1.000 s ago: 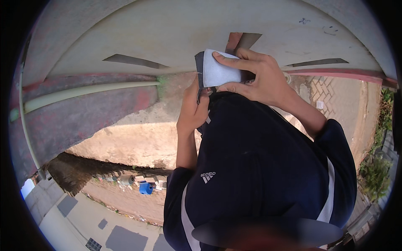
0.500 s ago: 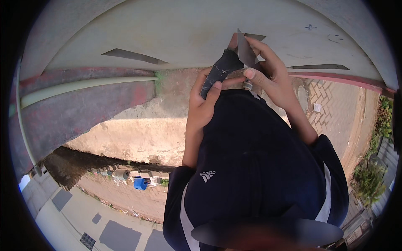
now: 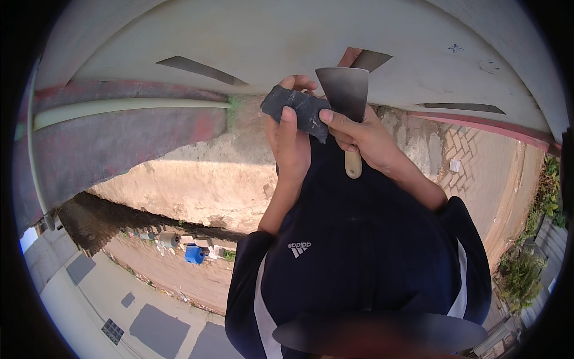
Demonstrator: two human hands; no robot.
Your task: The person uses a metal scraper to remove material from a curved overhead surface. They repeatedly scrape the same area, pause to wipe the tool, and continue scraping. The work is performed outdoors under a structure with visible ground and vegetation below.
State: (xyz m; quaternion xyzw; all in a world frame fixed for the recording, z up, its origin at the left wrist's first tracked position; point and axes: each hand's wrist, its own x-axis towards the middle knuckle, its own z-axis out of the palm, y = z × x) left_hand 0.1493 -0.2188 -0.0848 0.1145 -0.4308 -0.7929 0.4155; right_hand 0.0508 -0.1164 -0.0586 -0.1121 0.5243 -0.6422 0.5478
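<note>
Right there, just in front of the dark jacket (image 3: 359,239), the person's left hand (image 3: 293,149) has its fingers closed on a flat blackish piece (image 3: 299,109), thumb across its near face and fingertips showing beyond the far edge. Close on the right, the right hand (image 3: 372,140) grips a scraper (image 3: 344,93), fingers curled shut around it, its flared metal blade pointing far and its pale handle (image 3: 353,164) toward the jacket (that right thumb tip also overlaps the piece's right end). Farther off rises a pale wall (image 3: 257,36); a light pipe (image 3: 131,109) runs along the left.
</note>
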